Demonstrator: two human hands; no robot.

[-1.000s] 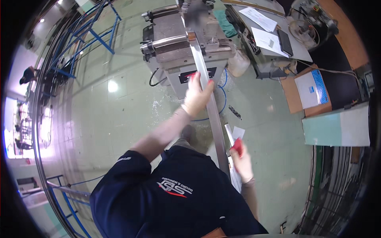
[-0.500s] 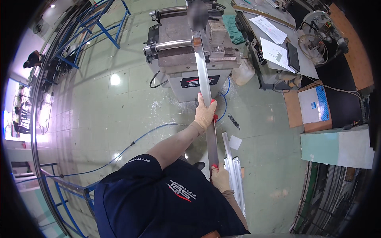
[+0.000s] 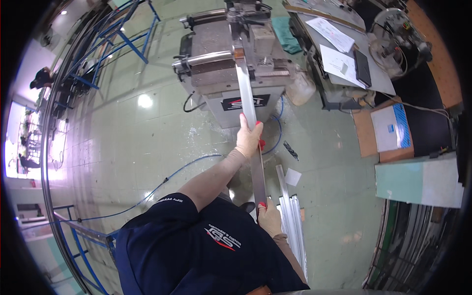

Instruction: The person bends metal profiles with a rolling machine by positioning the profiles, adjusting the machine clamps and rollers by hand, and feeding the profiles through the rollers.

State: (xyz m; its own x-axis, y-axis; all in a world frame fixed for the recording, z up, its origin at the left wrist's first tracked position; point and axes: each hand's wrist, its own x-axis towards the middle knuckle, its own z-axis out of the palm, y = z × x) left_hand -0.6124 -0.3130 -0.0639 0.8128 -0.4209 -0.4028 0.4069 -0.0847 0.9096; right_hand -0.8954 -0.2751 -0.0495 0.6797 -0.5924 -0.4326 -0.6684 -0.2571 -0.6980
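Observation:
A long silver metal profile (image 3: 245, 91) reaches from my body out to a grey machine (image 3: 210, 37) in front of me, its far end lying on the machine's bed by a small brown block (image 3: 238, 53). My left hand (image 3: 249, 140), in a cream glove with red fingertips, is wrapped around the middle of the bar. Nearer my body, my right hand (image 3: 270, 220), gloved the same way, grips the bar close to its near end. Chrome clamp cylinders (image 3: 209, 58) lie across the left side of the bed.
Several more silver profiles (image 3: 291, 221) lie to the right of my right hand. A blue hose (image 3: 184, 163) crosses the floor. At the right stands a workbench (image 3: 339, 39) with papers; a blue steel frame (image 3: 132, 37) is at the far left, and a white plastic jug (image 3: 300, 88) sits beside the machine.
My left hand and the bar appear slightly further left, along with the machine. A blurred dark round shape over the machine's far part is no longer there. Both hands keep their hold.

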